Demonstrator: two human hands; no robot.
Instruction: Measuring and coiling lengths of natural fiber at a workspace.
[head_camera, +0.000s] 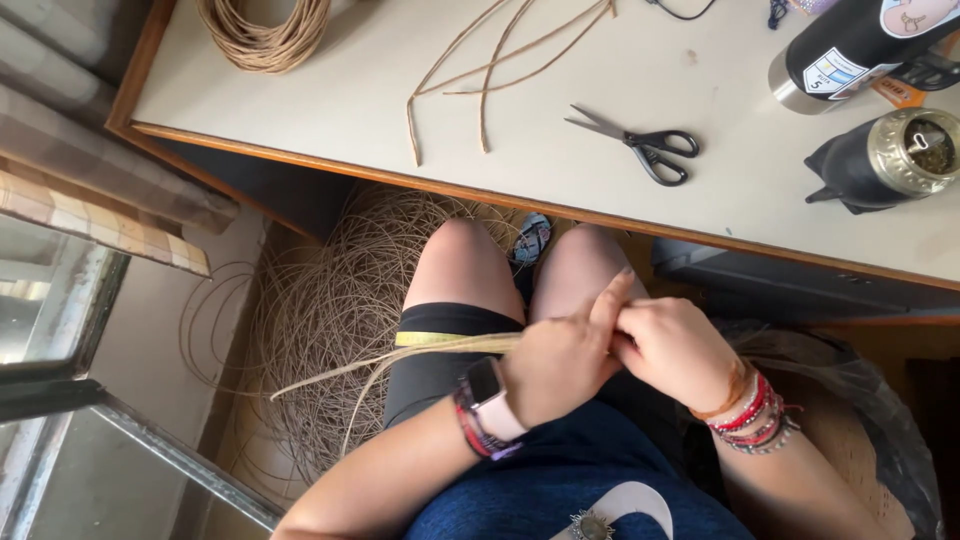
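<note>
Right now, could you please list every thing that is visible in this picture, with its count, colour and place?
fibre strands: a bundle, pale tan, held over the lap
loose fibre pile: one, tan, on the floor under the table
fibre coil: one, tan, table far left
cut strands: a few, tan, table middle
scissors: one, black handles, table
bottle: one, black, lying on the table at right
cup: one, black with metal rim, table right
table: one, cream
left hand: watch at wrist, grips the strands
right hand: bracelets at wrist, touches the left hand
</note>
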